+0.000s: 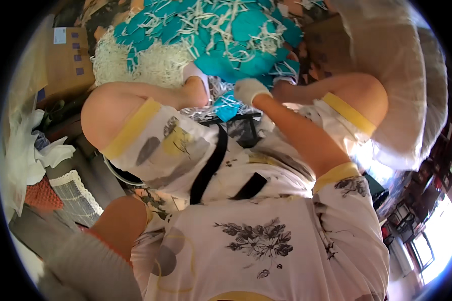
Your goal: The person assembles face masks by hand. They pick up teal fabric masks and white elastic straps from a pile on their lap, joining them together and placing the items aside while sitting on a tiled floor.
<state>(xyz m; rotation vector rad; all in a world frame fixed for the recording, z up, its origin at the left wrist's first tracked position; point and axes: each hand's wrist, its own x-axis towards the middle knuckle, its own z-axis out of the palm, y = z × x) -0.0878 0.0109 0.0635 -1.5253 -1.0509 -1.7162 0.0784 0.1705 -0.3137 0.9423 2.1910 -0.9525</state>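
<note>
My right hand [249,91], in a white knit glove, reaches forward between my knees. Its fingers are curled in, and whatever they may hold is hidden. Just beside it lies a small teal piece [227,106] with white straps around it. Beyond spreads a large heap of flat teal pieces [246,27], tangled with thin white straps. To its left is a mound of loose white straps [160,62]. At the lower left, close to the camera, my left hand [88,268] wears a grey knit glove with an orange-edged cuff; it is blurred and its fingers cannot be made out.
A cardboard box [68,60] stands at the far left, another [329,45] at the far right. A big translucent plastic sack [391,80] bulges beside my right knee. Crumpled white plastic [50,155] and a woven cushion-like item [75,198] lie at my left.
</note>
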